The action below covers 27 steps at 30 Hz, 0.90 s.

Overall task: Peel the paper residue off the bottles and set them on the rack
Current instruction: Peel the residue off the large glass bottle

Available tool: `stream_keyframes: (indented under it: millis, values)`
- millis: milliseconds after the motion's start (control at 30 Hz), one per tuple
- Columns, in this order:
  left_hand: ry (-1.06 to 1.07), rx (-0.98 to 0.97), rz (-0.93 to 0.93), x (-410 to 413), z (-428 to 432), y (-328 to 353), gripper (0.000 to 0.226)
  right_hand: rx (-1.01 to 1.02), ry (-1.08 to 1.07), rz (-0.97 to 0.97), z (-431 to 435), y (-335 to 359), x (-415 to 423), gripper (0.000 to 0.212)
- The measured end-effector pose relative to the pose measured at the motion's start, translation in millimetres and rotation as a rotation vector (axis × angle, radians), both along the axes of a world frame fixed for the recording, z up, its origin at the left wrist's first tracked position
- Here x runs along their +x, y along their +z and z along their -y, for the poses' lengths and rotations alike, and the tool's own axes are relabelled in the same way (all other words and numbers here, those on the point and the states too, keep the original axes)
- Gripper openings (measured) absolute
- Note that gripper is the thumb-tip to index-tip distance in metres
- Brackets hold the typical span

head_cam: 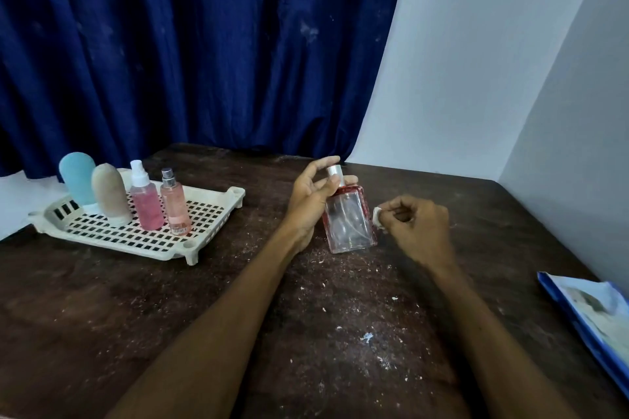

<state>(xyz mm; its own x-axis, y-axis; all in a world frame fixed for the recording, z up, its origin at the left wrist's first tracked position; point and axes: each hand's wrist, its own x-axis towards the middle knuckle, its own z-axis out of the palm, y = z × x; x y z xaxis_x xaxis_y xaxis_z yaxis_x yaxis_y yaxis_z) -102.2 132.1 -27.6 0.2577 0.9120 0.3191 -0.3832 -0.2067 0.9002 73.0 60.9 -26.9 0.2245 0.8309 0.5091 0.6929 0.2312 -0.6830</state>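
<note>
A clear rectangular bottle (349, 223) with red edges and a silver cap stands tilted on the dark table. My left hand (311, 201) steadies it at the neck and left side. Just right of the bottle, my right hand (417, 226) pinches a small white scrap of paper (377, 216) between thumb and forefinger. At the left, the white plastic rack (204, 228) holds a blue tube (78, 182), a beige tube (110, 194), a pink spray bottle (146, 201) and a slimmer pink spray bottle (175, 207), all upright.
White paper flecks (367, 337) litter the table in front of me. A blue and white packet (592, 320) lies at the right edge. A blue curtain hangs behind the table, a pale wall stands to the right, and white paper (17, 201) lies at the far left.
</note>
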Motion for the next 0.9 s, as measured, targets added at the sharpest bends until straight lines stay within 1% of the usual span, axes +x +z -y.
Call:
stream_keyframes:
  millis: [133, 233, 367, 500, 600, 733, 900]
  values:
    - [-0.014, -0.003, 0.04, -0.4, -4.1, -4.2, 0.032, 0.02, 0.052, -0.005, 1.3, 0.5, -5.7, 0.015]
    - [-0.035, -0.043, 0.137, 0.0, -8.8, -8.5, 0.033, 0.029, 0.13, 0.023, 2.4, 3.0, -11.7, 0.017]
    - [-0.049, -0.098, 0.261, -0.4, -12.6, -13.0, 0.035, 0.06, 0.225, 0.065, 5.5, 8.1, -24.0, 0.014]
    - [-0.02, -0.13, 0.276, 1.2, -11.9, -8.8, 0.03, 0.082, 0.261, 0.094, 8.5, 7.8, -31.6, 0.013]
    - [-0.022, -0.16, 0.312, 2.4, -11.4, -8.5, 0.03, 0.136, 0.268, 0.109, 8.6, 5.4, -34.4, 0.014]
    - [-0.041, -0.189, 0.343, 4.7, -9.7, -8.3, 0.031, 0.226, 0.286, 0.193, 7.3, 2.8, -38.6, 0.021]
    - [-0.027, -0.222, 0.307, 7.9, -8.3, -9.6, 0.034, 0.334, 0.372, 0.336, 7.9, 0.2, -39.4, 0.019]
